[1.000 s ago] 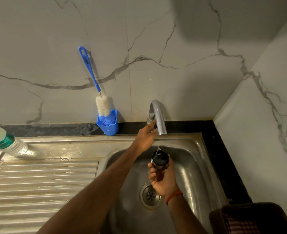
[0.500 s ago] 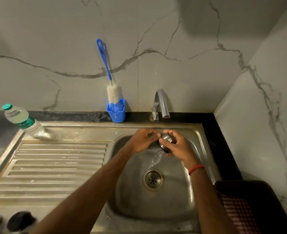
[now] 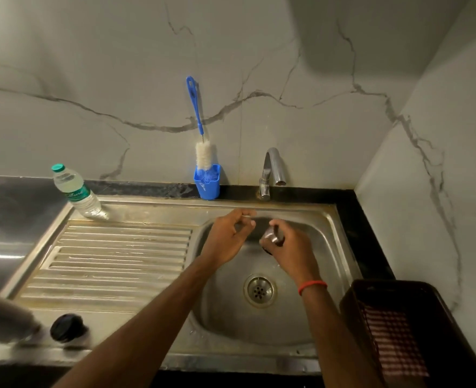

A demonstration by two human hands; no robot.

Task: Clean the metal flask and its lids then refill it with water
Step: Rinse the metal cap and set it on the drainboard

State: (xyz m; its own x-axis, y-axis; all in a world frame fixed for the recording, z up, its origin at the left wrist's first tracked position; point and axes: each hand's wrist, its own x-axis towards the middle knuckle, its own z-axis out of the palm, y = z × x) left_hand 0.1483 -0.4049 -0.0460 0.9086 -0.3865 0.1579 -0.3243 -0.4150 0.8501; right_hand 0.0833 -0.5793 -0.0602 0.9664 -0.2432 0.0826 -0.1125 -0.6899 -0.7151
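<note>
Here, mid-frame over the sink (image 3: 288, 327), the right hand (image 3: 291, 249) curls its fingers round a metal lid (image 3: 271, 238). Just left, apart from it, the left hand (image 3: 227, 238) has loosely curled fingers holding nothing visible. The flask (image 3: 5, 317) shows blurred at lower left, with a black lid (image 3: 66, 328) beside it.

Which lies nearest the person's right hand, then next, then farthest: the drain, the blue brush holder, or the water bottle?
1. Drain, in the basin just below the right hand.
2. Blue brush holder, back by the wall.
3. Water bottle, far left on the drainboard.
</note>
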